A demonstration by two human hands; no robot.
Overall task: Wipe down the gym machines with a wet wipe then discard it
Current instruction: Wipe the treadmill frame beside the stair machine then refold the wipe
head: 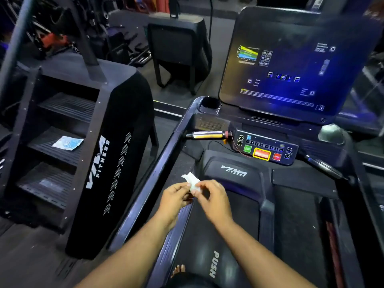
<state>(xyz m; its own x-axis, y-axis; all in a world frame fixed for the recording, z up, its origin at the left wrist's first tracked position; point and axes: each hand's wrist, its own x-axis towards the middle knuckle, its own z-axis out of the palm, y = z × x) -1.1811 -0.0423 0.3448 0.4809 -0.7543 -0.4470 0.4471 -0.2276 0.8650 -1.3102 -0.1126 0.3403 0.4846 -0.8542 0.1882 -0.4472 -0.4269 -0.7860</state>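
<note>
While standing on treadmill [239, 225], pinching white wet wipe [192, 181] between both hands: left hand [176, 196] gripping its lower edge, right hand [214, 196] pinching its right side. Wipe crumpled, raised above motor cover, below control panel [267, 149]. Wipe packet [67, 143] lying on middle step of stair climber [99, 154], far left.

Dim gym, blue glow from console screen [291, 65], soft blur, wide-angle edge bending
</note>
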